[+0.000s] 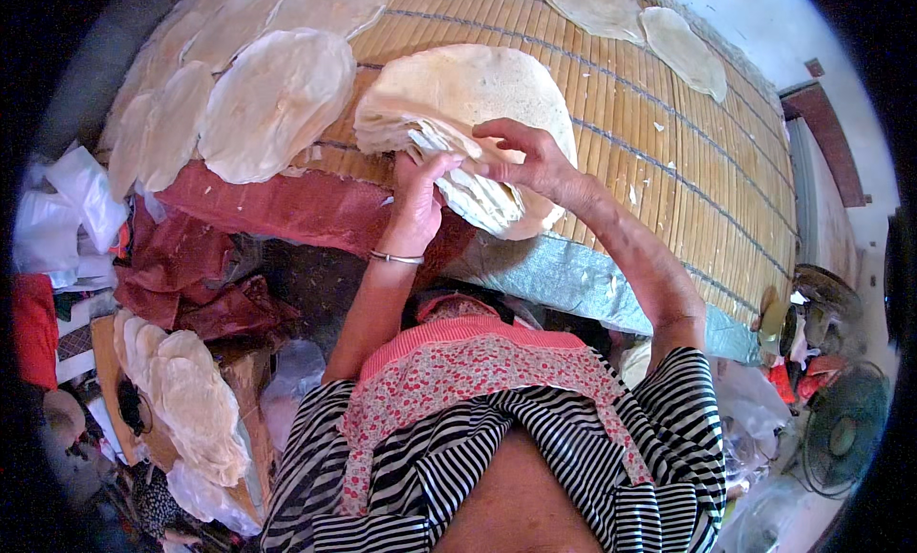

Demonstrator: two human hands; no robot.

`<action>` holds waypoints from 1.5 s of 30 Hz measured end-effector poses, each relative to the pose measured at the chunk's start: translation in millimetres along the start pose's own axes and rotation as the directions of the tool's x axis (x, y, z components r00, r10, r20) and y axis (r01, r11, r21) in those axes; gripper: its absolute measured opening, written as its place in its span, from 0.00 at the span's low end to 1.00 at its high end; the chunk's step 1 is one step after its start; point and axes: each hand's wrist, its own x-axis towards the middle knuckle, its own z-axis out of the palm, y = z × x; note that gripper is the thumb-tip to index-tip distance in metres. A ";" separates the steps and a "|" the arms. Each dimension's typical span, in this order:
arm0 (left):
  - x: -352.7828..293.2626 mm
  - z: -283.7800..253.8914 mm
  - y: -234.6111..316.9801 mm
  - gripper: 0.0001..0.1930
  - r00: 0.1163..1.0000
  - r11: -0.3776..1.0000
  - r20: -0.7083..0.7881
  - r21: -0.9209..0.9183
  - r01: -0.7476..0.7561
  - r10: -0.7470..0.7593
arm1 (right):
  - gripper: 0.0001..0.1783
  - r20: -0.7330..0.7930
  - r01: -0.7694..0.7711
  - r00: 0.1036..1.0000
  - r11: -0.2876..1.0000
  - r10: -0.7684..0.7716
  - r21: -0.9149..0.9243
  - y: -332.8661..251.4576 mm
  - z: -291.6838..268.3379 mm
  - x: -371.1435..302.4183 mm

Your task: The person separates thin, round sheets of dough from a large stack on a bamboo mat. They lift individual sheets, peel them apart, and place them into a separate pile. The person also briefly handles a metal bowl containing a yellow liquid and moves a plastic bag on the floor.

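A thick stack of thin, pale round sheets (478, 80), like dry flatbreads, lies on a slatted mat, with its layers fanned out at the near edge. My left hand (418, 192), a bangle on its wrist, is closed on that edge, the thumb on top of the layers; the fingers beneath are partly hidden. From the right my right hand (543, 163) reaches over the stack. Its fingers are curved and spread apart, touching the edges of the layers close to my left thumb.
The bamboo mat (669, 147) covers a raised surface, with more round sheets (277, 104) overlapping at the left and others along its far edge. Red cloth (287, 204) hangs at the front. Another pile of sheets (186, 400) is at lower left; a fan (842, 434) stands at lower right.
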 end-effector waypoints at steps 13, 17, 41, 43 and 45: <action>1.4 1.0 1.2 0.20 1.000 0.999 0.003 0.032 0.013 -0.013 | 0.19 0.006 -0.126 0.992 0.986 0.126 0.113 -7.7 -7.1 9.0; 2.3 -1.1 0.3 0.20 1.000 0.999 -0.001 0.039 0.022 -0.022 | 0.20 -0.008 0.003 1.000 0.996 -0.002 0.088 -1.4 -5.4 10.2; -12.0 -31.9 -24.2 0.17 0.955 0.999 -0.295 0.040 0.032 -0.019 | 0.07 0.054 0.198 0.974 0.721 -0.218 -0.664 7.2 18.5 18.2; -21.0 -44.9 -25.7 0.23 0.958 0.998 -0.285 0.046 0.050 -0.035 | 0.05 0.020 0.257 0.959 0.841 -0.281 -0.476 12.7 -0.5 29.8; -24.1 -55.0 -40.6 0.27 0.950 0.994 -0.308 0.085 0.072 -0.042 | 0.03 -0.107 0.134 0.986 0.990 -0.130 0.033 31.0 -36.7 43.8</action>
